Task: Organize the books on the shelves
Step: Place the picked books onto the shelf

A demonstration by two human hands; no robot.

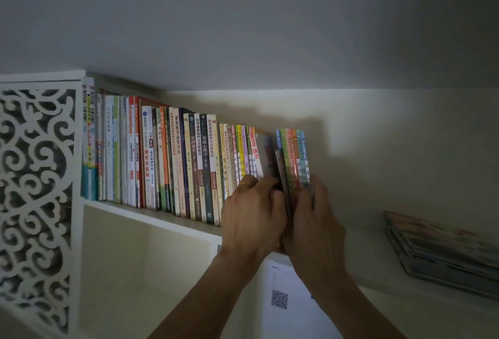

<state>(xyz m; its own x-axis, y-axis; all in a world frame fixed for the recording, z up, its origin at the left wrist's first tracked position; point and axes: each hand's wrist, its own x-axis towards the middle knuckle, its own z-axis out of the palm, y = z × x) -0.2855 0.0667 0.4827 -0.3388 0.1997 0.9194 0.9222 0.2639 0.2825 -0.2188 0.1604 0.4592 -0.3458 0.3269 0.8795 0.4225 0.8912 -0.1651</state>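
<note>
Both forearms reach up; left hand (252,211) with a gold ring curls against the row of books (162,160), right hand (310,220) grips a bundle of thin colourful paperbacks (293,160) upright on the white shelf (151,216). Spines read 基础心理学, 中国通史. QR-code sheet (280,298) sits below, magazine stack (437,247) lies flat well right.

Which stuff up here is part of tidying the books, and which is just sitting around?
Part of the job:
- thin books held by both hands, left hand, right hand
- row of books standing on the shelf
- flat pile of books at the right

Just there:
- paper with a square code
- carved white panel
</note>
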